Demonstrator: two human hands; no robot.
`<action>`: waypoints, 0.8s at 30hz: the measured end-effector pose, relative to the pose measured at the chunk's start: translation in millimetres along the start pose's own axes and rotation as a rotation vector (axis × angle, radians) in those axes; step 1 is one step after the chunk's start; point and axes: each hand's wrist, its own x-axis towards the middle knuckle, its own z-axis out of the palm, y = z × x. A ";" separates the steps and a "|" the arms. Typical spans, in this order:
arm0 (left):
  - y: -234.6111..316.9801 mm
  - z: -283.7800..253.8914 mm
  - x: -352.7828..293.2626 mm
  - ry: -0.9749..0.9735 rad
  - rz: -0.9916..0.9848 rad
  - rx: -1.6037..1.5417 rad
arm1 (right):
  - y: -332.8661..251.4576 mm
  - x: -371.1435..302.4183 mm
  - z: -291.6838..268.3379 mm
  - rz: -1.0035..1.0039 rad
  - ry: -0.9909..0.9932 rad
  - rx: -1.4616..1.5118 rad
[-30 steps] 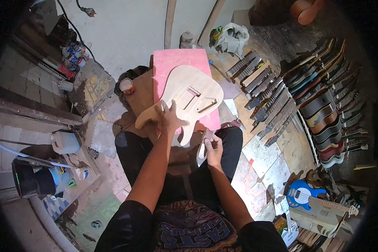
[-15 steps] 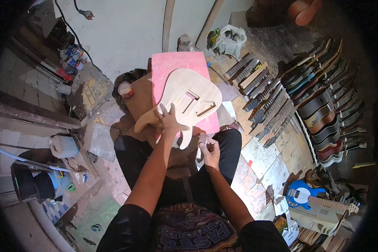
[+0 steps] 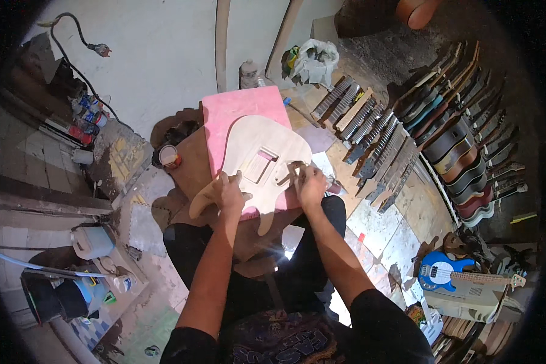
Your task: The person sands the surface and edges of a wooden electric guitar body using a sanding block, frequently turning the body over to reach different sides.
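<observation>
A pale, unfinished wooden guitar body (image 3: 249,145) lies flat before me on a pink foam slab (image 3: 246,101), its two horns pointing toward me. My left hand (image 3: 229,192) grips the body by its near left side, fingers curled and thumb on the top face. At the smaller cut-out on the right, my right hand (image 3: 311,185) is closed with fingertips pinched on a small flat strip (image 3: 295,169). Fingers and shadow partly cover that strip, and its kind is unclear. The rectangular cut-out in the middle of the body is uncovered.
Under the foam is a brown board (image 3: 185,158) bearing a round tub (image 3: 169,156). Guitar necks (image 3: 361,127) lie in a row on the right, beside a rack of guitars (image 3: 461,145). A blue bass (image 3: 441,271) rests lower right; a jug (image 3: 93,241) stands left.
My right hand has risen from beside my right knee onto the guitar body, bringing the strip along. My left hand's spread fingers have curled around the edge. The body has shifted slightly toward me.
</observation>
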 end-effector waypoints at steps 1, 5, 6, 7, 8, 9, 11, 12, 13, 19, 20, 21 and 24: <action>5.4 -2.2 0.6 -0.043 -0.052 0.007 | 2.0 3.2 7.4 0.096 -0.025 -0.107; 25.1 -28.0 7.7 -0.224 -0.216 0.027 | -15.5 -64.9 32.2 0.053 -0.068 0.140; 25.6 -31.2 9.1 -0.275 -0.248 0.031 | -15.2 -78.3 34.6 -0.135 -0.128 -0.097; 24.0 -32.2 9.6 -0.294 -0.267 0.003 | -10.0 -67.0 24.4 -0.156 -0.140 -0.050; 23.9 -32.6 12.3 -0.299 -0.277 -0.002 | -6.6 -51.9 18.0 -0.169 -0.082 -0.080; 35.0 -37.8 13.8 -0.311 -0.269 -0.007 | 9.8 -27.5 10.7 -0.163 0.004 -0.093; 33.7 -33.6 9.9 -0.288 -0.229 0.019 | 29.8 20.7 -3.3 -0.015 0.006 -0.070; 24.9 -24.3 9.1 -0.243 -0.187 0.043 | 23.2 39.8 -14.5 0.121 -0.066 -0.039; 19.6 -19.1 10.1 -0.194 -0.141 0.065 | 11.2 46.7 -21.6 0.119 0.002 -0.091; 4.2 -3.8 13.4 -0.142 -0.038 -0.105 | 9.6 -44.8 28.8 -0.168 0.090 0.023; 2.1 -2.4 16.6 -0.134 -0.026 -0.108 | 32.9 -27.4 30.9 -0.126 0.106 0.025; 0.1 1.1 19.9 -0.129 -0.012 -0.110 | 59.3 -11.7 33.7 -0.082 0.124 0.026; -10.2 9.5 10.9 -0.114 0.018 -0.078 | 53.0 26.6 19.6 0.338 0.082 0.261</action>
